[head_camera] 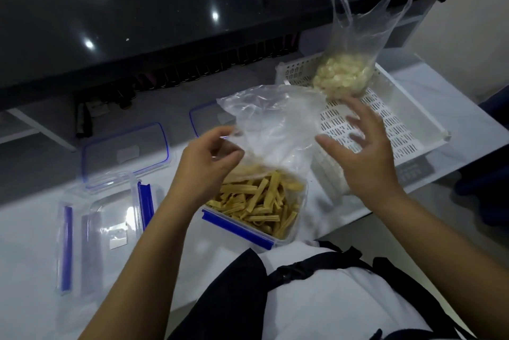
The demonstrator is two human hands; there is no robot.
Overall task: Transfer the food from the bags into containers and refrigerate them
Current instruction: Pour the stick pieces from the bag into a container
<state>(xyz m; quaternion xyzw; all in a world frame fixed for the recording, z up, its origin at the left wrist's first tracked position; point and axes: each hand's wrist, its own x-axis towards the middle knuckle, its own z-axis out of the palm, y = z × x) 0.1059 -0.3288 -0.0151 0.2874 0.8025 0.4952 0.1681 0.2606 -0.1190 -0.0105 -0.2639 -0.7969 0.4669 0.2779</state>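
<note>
A clear container with a blue clip (239,226) sits in front of me, filled with tan stick-shaped food (256,202). Above it hangs an emptied clear plastic bag (275,124); my left hand (209,163) pinches its lower left edge. My right hand (360,155) hovers to the right of the bag with fingers spread, holding nothing. A second clear bag (355,36) with pale lumpy food (340,78) stands in the white slotted tray (399,124). An empty clear container (102,229) with blue clips stands at the left.
Two blue-rimmed clear lids, one (124,152) behind the empty container and another (206,119) behind the bag, lie on the white table (27,257). A dark glossy counter (165,9) rises behind the table. My apron (330,298) is at the bottom.
</note>
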